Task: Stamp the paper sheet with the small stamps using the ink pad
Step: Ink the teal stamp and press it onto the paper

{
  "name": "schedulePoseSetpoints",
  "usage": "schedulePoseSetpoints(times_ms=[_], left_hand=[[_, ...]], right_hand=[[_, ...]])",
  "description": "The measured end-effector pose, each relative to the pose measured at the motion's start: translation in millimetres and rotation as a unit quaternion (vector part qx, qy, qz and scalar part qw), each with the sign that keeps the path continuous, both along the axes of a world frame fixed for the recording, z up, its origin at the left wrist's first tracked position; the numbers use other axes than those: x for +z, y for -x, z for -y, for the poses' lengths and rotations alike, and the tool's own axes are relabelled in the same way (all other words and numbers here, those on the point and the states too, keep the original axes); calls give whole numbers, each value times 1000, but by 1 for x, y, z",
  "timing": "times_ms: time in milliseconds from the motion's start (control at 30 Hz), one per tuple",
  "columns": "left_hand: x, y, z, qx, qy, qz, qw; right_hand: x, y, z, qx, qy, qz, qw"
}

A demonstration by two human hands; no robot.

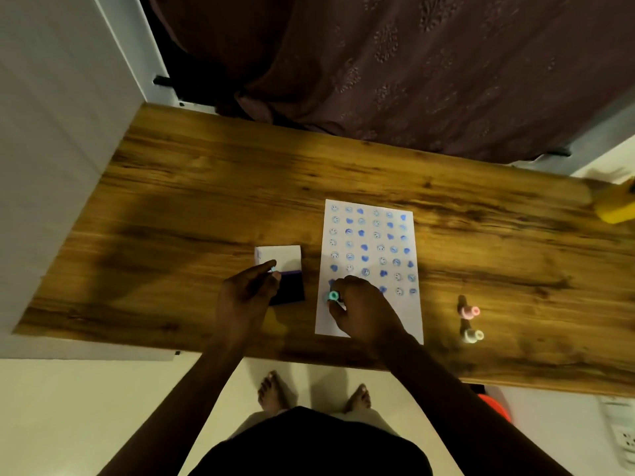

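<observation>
A white paper sheet (405, 314) lies on the wooden table (171, 201), covered in rows of blue smiley and heart prints. My right hand (364, 310) grips a small teal stamp (333, 296) and holds it on the sheet's lower left part. The ink pad (288, 290), dark purple with its white lid (280, 256) flipped open behind it, sits just left of the sheet. My left hand (247, 293) hovers at the pad's left edge, pinching a small light-blue stamp (273, 269) between thumb and finger.
Two more small stamps stand right of the sheet: a pink one (469, 311) and a pale one (474, 335). A yellow object (615, 209) sits at the table's far right edge. A patterned curtain (412, 63) hangs behind the table.
</observation>
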State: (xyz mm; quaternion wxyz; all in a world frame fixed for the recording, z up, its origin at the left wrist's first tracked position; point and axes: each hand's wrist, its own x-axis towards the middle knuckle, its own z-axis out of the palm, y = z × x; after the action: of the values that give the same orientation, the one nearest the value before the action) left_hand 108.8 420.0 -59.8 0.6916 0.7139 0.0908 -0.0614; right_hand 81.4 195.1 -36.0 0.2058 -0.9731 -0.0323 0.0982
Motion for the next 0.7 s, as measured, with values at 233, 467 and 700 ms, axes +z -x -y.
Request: schedulePoseSetpoints(times_ms=[233,467,700], left_hand=[[0,-3,2,-8,-2,-8,1000],[4,-7,10,-24,-22,0,999],[19,-5,23,-56,13,1,998]], right_hand=[[-4,0,-7,-34,20,-13,999],[-6,-3,-17,-38,68,-31,996],[-6,-4,-12,-35,52,0,998]])
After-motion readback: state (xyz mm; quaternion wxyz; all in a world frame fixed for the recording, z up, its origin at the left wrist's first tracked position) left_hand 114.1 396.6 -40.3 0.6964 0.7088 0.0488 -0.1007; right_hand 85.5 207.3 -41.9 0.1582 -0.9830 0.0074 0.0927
